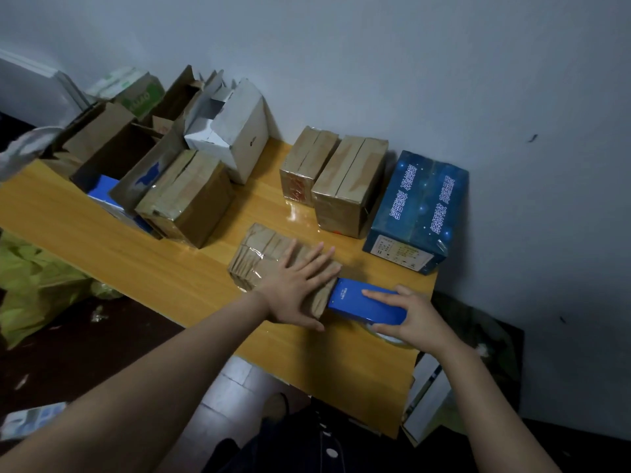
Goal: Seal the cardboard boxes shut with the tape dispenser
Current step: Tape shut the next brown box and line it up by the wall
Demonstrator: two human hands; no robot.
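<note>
A small brown cardboard box (259, 254) lies near the front of the wooden table (143, 264), its top wrapped in clear tape. My left hand (297, 288) presses flat on the box's right end with fingers spread. Against that end sits the blue tape dispenser (367, 305), which my right hand (415, 319) grips from the right, fingers over its top. A roll of clear tape (387, 334) shows under the dispenser beneath my palm.
Two taped brown boxes (336, 179) and a dark blue printed box (420, 209) stand at the back right by the wall. Several open and taped boxes (184, 196) and a white box (235, 131) crowd the back left. Yellow plastic bags (37, 285) lie on the floor left.
</note>
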